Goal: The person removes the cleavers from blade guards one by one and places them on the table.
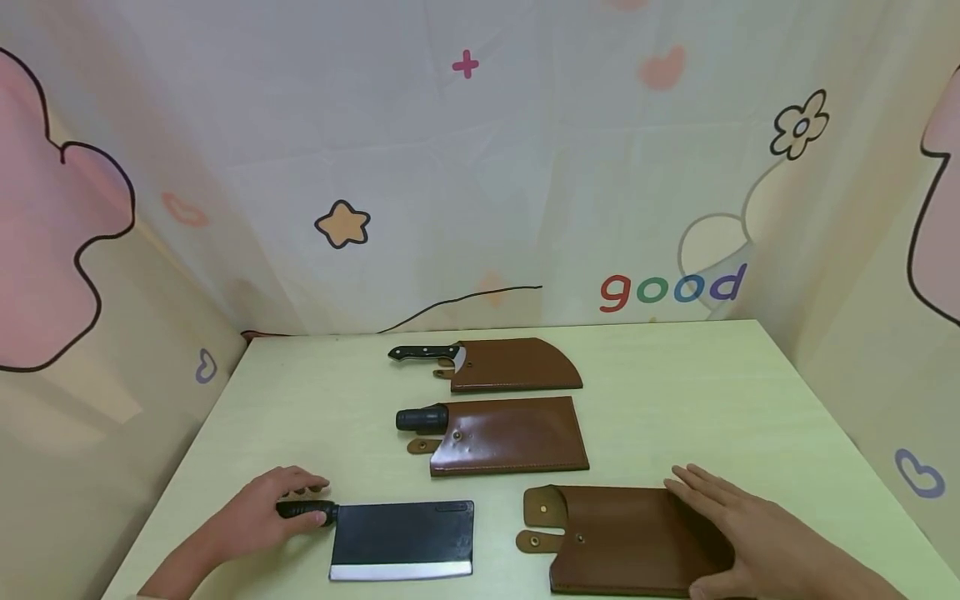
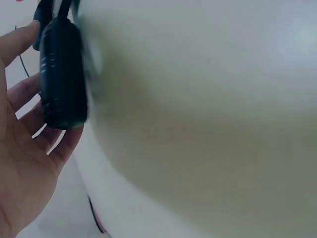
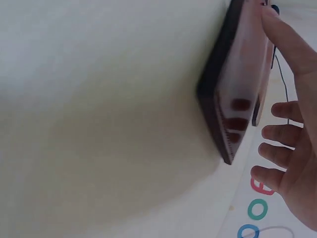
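A cleaver (image 1: 403, 537) with a black handle and a dark, broad blade lies at the near left, its bright edge toward me. My left hand (image 1: 258, 510) is at its handle (image 2: 62, 74), thumb and loosely spread fingers on either side without closing round it. At the near right is a brown leather sheath (image 1: 630, 533), its two snap tabs pointing left and undone. Over the sheath's right end reaches my right hand (image 1: 757, 533), fingers extended. In the right wrist view the sheath (image 3: 240, 99) stands out beside the relaxed fingers (image 3: 277, 153).
Behind them, a second brown sheath (image 1: 517, 437) holds a knife with a round black handle (image 1: 422, 418). Farther back lies a curved sheath (image 1: 521, 365) with a riveted black handle (image 1: 425, 352) sticking out. A printed curtain (image 1: 480, 167) borders the pale table (image 1: 300, 400).
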A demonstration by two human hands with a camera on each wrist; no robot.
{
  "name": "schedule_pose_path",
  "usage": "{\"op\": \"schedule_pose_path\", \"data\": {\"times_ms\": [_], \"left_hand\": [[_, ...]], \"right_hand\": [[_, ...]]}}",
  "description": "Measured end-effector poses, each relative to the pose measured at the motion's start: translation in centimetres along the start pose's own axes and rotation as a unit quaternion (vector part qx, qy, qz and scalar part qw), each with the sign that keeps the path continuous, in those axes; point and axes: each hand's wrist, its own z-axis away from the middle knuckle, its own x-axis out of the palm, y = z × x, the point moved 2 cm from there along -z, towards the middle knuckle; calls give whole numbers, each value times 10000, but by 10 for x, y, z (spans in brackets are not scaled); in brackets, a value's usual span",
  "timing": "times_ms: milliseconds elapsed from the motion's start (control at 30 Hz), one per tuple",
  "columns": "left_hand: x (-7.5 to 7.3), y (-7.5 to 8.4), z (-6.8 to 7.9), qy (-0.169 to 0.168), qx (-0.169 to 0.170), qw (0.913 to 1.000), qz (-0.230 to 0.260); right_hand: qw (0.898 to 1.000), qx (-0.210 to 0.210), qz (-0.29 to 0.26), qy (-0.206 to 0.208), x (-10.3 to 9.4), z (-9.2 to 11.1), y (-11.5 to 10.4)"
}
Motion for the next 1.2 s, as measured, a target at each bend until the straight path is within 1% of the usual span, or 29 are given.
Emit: {"op": "schedule_pose_path", "data": {"times_ms": [200, 300, 500, 633, 800, 900, 1000, 1067, 1200], "left_hand": [[-7, 17, -15, 226, 34, 9996, -186], [-8, 28, -24, 354, -50, 9991, -214], [-7, 47, -44, 378, -115, 9988, -299], [-5, 57, -59, 411, -50, 9983, -399], [-5, 70, -79, 455, 172, 9977, -472], [-3, 76, -93, 552, 331, 9970, -419], [1, 81, -107, 665, 457, 9964, -263], [4, 84, -115, 666, 517, 9964, -82], [10, 87, -128, 491, 386, 9971, 445]], "right_hand": [[9999, -87, 12, 86, -18, -21, -6], [9997, -143, 39, 172, -24, -31, -10], [9990, -286, 130, 328, -30, -50, -17], [9978, -449, 136, 460, -33, -66, -20], [9971, -582, 131, 474, -36, -88, -24], [9975, -575, 39, 400, -36, -101, -24], [9986, -430, -127, 273, -33, -114, -22], [9988, -341, -267, 238, -29, -123, -21], [9983, -183, -515, 180, -17, -140, -16]]}}
